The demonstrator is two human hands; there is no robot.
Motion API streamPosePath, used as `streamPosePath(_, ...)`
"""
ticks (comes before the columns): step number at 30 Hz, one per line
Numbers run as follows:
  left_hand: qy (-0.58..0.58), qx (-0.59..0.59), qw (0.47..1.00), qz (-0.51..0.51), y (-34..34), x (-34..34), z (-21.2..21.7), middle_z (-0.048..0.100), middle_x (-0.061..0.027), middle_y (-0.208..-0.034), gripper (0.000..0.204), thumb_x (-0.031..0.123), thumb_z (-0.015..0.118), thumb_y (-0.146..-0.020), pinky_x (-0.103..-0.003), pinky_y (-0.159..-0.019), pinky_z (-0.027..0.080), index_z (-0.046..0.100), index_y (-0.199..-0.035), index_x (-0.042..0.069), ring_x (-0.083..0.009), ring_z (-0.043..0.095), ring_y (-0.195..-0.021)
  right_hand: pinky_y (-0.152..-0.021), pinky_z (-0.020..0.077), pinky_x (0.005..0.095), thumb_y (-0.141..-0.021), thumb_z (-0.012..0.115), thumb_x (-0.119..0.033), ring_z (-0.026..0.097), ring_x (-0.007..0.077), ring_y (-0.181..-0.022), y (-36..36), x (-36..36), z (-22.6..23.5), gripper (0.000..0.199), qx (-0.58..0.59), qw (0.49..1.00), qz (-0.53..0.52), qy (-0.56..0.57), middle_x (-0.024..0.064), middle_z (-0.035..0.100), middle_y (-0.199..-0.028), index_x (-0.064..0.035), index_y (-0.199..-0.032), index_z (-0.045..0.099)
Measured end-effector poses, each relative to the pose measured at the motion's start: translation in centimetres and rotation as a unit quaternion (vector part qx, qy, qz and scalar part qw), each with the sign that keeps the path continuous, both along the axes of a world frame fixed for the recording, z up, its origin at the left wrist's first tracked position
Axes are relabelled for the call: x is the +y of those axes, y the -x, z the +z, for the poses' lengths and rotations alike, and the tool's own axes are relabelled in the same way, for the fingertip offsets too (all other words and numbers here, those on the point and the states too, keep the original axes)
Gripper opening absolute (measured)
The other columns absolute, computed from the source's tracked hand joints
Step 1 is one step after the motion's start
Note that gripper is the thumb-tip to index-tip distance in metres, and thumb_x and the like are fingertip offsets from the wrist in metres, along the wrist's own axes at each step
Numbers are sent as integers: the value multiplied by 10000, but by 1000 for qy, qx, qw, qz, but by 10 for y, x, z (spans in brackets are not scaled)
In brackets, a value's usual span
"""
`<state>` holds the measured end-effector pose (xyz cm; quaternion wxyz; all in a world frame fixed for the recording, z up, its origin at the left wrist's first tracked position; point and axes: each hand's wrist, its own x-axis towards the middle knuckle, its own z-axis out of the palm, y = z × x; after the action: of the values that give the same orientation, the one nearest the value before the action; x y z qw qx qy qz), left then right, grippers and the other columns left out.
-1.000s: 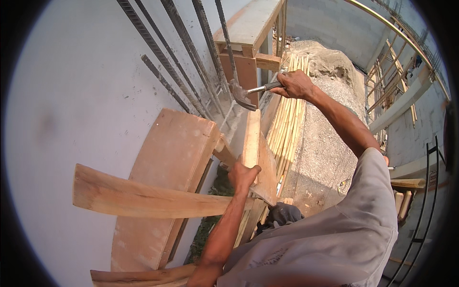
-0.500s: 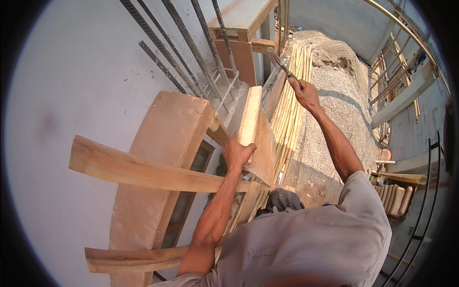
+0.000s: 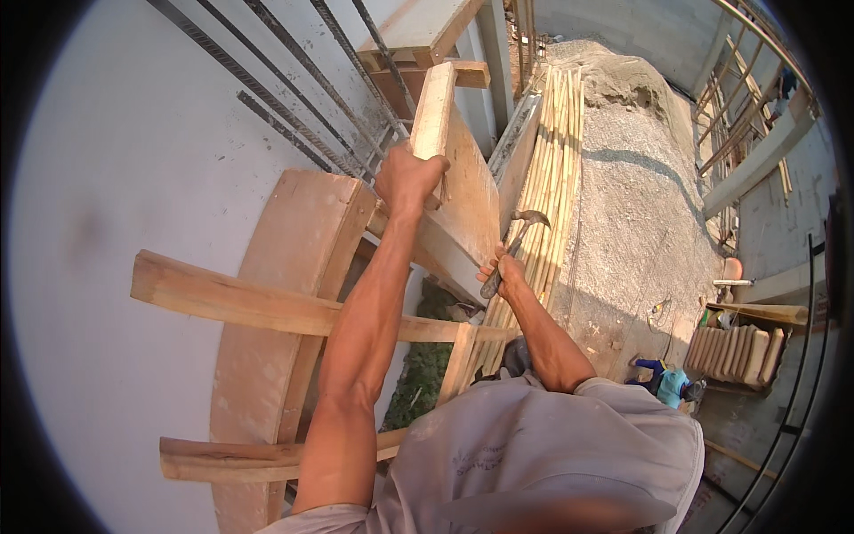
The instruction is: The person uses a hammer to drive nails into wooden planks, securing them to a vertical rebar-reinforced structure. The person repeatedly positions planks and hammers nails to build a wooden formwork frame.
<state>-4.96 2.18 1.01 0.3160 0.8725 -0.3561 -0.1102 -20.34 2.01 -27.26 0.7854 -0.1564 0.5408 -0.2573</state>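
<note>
My left hand is closed round the lower end of a pale wooden batten along the edge of a plywood formwork panel. The panel stands tilted beside the steel bars. My right hand grips a claw hammer by its dark handle, head upward, close to the panel's lower right edge. Some right-hand fingers look loosely extended toward the panel. Below my left forearm, a long timber strip crosses a brown formwork box.
Steel rebars jut up at the upper left by the pale wall. Bamboo poles lie right of the panel, next to a gravel heap. Far below at the right are a person and stacked slabs. A second timber strip lies nearer me.
My left hand has moved farther away and slightly left, shifting the panel with it. My right arm has drawn back from the far formwork, bringing the hammer down beside the panel.
</note>
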Motion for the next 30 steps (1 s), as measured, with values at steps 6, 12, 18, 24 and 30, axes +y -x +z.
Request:
streamPosePath(6, -6, -130, 992, -4, 5, -8, -5, 711, -178, -857, 383, 221, 677, -626, -463, -753, 529, 686, -958, 30, -371, 688, -838, -867, 541, 617, -1017, 462, -339, 502, 507, -1180, -70, -16, -10, 595, -185, 972, -34, -143, 302, 335, -1425, -19, -1451, 210)
streamPosePath(12, 26, -122, 992, -20, -15, 6, -24, 688, -226, -920, 369, 189, 653, -648, -486, -789, 521, 663, -966, 0, -401, 667, -887, -850, 526, 639, -1023, 451, -301, 543, 413, -1118, -91, -13, -4, 526, -219, 968, 31, -122, 249, 414, -1363, -42, -1441, 265)
streamPosePath(18, 1, -111, 994, -15, -24, 0, -41, 692, -229, -924, 447, 224, 670, -624, -474, -814, 522, 672, -1016, 10, -404, 664, -897, -873, 505, 611, -1021, 447, -309, 548, 396, -1081, -117, -11, -3, 536, -154, 983, 27, -100, 288, 362, -1384, -59, -1457, 259)
streamPosePath(24, 25, -118, 992, -23, -30, -2, -43, 707, -219, -904, 561, 281, 711, -572, -452, -806, 528, 685, -1083, 52, -385, 679, -875, -805, 505, 615, -987, 507, -280, 562, 420, -1039, -127, -18, -7, 548, -156, 983, -14, -98, 327, 400, -1337, 42, -1386, 311)
streamPosePath(30, 27, -104, 994, -32, -30, 3, -34, 690, -231, -912, 433, 228, 670, -615, -471, -814, 519, 674, -988, 7, -406, 657, -898, -770, 532, 564, -939, 570, -208, 595, 367, -969, -134, -16, 0, 443, -186, 979, -28, -79, 247, 512, -1165, 34, -1273, 407)
